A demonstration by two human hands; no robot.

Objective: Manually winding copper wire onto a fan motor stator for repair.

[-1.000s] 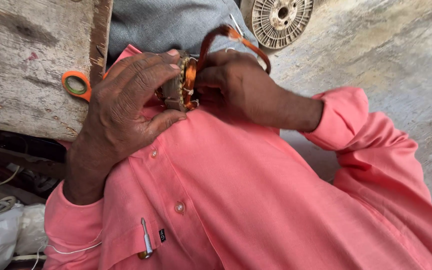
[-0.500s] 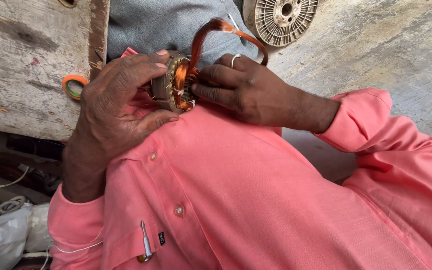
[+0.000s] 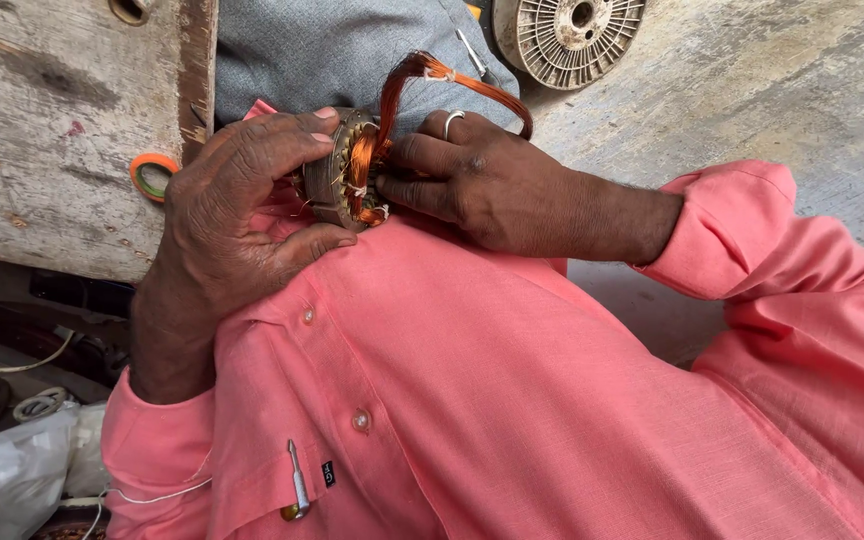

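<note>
1. copper wire loop (image 3: 422, 75) sticks up from the round metal motor part (image 3: 337, 170) at the chest.
2. left hand (image 3: 237, 215) grips the part.
3. right hand (image 3: 472, 180) pinches the wire.
4. orange tape roll (image 3: 152, 175) lies on the wood board (image 3: 42, 130).

Copper-wound stator (image 3: 344, 178), upright, chest-high

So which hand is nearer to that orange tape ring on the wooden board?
Left. The left hand grips the round metal motor core, its knuckles just beside the orange tape ring. The right hand works the copper wire on the core's far side, farther off.
</note>
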